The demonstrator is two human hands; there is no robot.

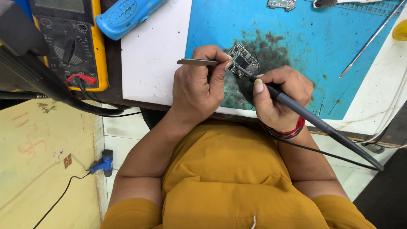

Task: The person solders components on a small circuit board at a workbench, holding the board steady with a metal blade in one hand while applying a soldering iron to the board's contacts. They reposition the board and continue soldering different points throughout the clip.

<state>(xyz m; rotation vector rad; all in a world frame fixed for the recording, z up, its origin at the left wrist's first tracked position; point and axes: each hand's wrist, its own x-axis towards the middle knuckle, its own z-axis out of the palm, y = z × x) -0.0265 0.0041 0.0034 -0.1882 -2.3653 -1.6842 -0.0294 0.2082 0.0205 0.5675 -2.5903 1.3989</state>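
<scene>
A small circuit board [244,58] lies on a blue work mat [322,38] with dark scorch stains. My left hand [199,87] grips metal tweezers [197,62], whose tips reach the board's left edge. My right hand [277,97] holds a dark grey soldering iron [313,119] like a pen, its tip touching the lower part of the board. A red thread band sits on my right wrist.
A yellow multimeter [70,42] with a red plug stands at the left, a blue handheld device [125,16] beside it. A white sheet [152,51] covers the table left of the mat. A thin metal rod [369,40] and another small board [281,4] lie farther back.
</scene>
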